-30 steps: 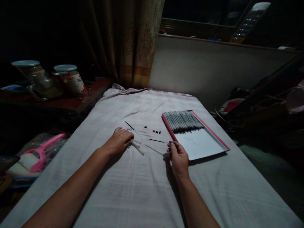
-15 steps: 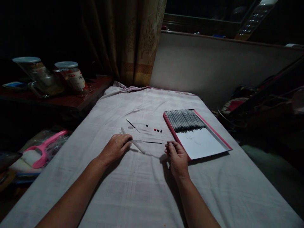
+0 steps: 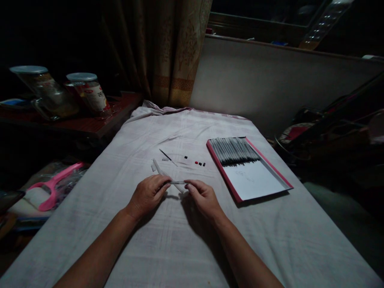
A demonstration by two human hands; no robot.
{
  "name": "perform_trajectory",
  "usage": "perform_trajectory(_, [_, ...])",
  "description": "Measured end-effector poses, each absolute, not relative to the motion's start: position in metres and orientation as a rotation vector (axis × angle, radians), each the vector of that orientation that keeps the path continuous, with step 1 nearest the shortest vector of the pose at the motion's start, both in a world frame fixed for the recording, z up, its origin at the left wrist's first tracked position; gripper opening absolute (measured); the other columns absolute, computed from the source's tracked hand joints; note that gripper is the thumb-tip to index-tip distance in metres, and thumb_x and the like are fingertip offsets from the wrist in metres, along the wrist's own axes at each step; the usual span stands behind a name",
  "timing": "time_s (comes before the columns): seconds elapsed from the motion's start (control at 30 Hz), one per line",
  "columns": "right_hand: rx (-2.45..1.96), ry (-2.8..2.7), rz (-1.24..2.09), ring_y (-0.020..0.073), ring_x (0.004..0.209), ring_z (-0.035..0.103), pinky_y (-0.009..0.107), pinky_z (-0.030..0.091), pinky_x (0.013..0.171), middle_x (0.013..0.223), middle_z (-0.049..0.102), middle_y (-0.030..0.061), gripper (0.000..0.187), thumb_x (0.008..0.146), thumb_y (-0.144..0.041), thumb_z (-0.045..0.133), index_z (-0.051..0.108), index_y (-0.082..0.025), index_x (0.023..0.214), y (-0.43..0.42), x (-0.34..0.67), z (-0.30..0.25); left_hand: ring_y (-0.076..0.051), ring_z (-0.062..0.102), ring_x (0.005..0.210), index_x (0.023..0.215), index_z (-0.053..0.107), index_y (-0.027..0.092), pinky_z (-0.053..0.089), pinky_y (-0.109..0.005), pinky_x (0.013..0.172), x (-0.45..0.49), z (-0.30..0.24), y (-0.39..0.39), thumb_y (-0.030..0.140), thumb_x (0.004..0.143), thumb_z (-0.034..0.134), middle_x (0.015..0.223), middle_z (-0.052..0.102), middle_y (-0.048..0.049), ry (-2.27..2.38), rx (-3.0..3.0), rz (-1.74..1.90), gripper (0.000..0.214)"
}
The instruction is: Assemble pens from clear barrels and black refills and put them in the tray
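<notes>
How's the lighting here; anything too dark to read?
Head view: dim, cloth lit best; the left hand and right hand cast shadows on it; jars at left murky, leaning from lens distortion; the clear tube both pinch barely shows.

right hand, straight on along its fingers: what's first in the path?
The right hand points left along the clear pen tube it pinches. First in line are the fingertips of the left hand on the tube's other end. Both hands seem level, though dim light leaves depth unsure.
</notes>
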State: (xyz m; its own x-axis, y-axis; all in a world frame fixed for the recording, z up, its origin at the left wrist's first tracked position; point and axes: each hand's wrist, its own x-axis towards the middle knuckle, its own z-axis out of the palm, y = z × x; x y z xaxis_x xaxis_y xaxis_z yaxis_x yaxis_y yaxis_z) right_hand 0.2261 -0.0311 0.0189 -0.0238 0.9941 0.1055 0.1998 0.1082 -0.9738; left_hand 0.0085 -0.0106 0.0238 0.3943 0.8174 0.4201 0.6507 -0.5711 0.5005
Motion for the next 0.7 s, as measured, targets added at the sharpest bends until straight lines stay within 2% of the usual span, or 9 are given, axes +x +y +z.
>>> perform_trajectory(0.1, [-1.297,-1.745,0.923,0.0174,0.080,0.066,0.030,0.053,0.074,0.103,0.073,0.0073,0.040,0.079,-0.027,0.063,0.068,-0.020,0.118,-0.016,0.212,0.025,-0.018,0.068,0.085,0.100,0.066,0.021,0.053,-0.030,0.079,0.007,0.020,-0.015,0.033,0.093,0.051,0.092,0.073,-0.0041,1.335,2.237,1.106,0.021])
perform_trajectory(0.17, [-1.404,-1.888,0.832,0.0167,0.079,0.066,0.029,0.052,0.073,0.105,0.072,0.0071,0.048,0.080,-0.023,0.062,0.062,-0.021,0.128,0.000,0.205,0.032,-0.018,0.068,0.080,0.100,0.065,0.021,0.054,-0.030,0.073,0.002,0.018,-0.014,0.038,0.092,0.052,0.088,0.072,-0.0038,1.429,2.010,1.211,0.023])
perform_trajectory(0.33, [-1.662,-2.140,0.509,0.0180,0.088,0.066,0.028,0.048,0.080,0.106,0.071,0.0065,0.028,0.088,-0.022,0.057,0.071,-0.023,0.112,0.043,0.196,0.046,-0.014,0.063,0.067,0.099,0.054,0.020,0.051,-0.022,0.050,-0.007,0.015,-0.006,0.049,0.086,0.054,0.081,0.067,-0.0025,1.471,1.363,1.442,0.032])
perform_trajectory(0.5, [-1.968,-2.081,0.184,0.0220,0.100,0.064,0.031,0.047,0.082,0.113,0.069,0.0080,0.029,0.092,-0.028,0.053,0.070,-0.025,0.116,0.073,0.207,0.042,-0.009,0.054,0.050,0.100,0.050,0.020,0.040,-0.016,0.035,-0.002,0.015,-0.004,0.052,0.080,0.061,0.078,0.061,0.0008,1.376,1.155,1.425,0.039])
perform_trajectory(0.6, [-2.032,-2.166,0.081,0.0245,0.103,0.062,0.031,0.048,0.079,0.114,0.067,0.0098,0.028,0.091,-0.033,0.056,0.071,-0.026,0.114,0.085,0.216,0.037,-0.008,0.052,0.047,0.101,0.051,0.020,0.040,-0.017,0.035,0.004,0.011,-0.006,0.051,0.080,0.061,0.077,0.060,0.0020,1.316,1.162,1.326,0.039])
perform_trajectory(0.7, [-2.002,-2.262,0.077,0.0249,0.101,0.062,0.031,0.047,0.077,0.109,0.069,0.0105,0.022,0.090,-0.031,0.057,0.074,-0.024,0.102,0.091,0.219,0.035,-0.009,0.054,0.050,0.102,0.053,0.019,0.046,-0.019,0.040,0.006,0.004,-0.007,0.050,0.081,0.061,0.077,0.061,0.0012,1.281,1.229,1.247,0.038])
